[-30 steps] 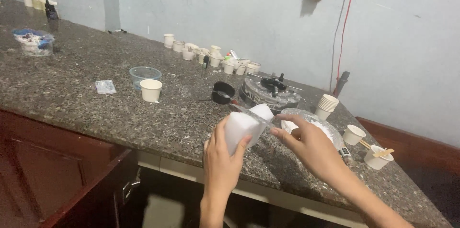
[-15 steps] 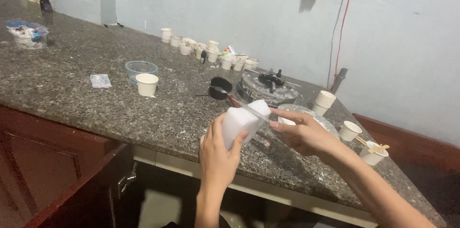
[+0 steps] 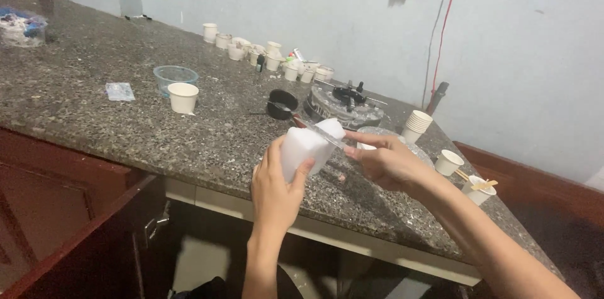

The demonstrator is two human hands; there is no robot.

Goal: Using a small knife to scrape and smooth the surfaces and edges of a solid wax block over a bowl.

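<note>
gripping white block point(image 3: 306, 149) in left hand point(image 3: 275, 187), right hand point(image 3: 385, 162) pressing thin blade point(image 3: 327, 136) (across top)

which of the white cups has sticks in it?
The white cup at the far right counter edge, past the right hand; wooden sticks poke out of it. The neighbouring cup and the stacked cups show none.

Blurred bag point(image 3: 22, 25) at left edge (contents unclear), cut off.
</note>
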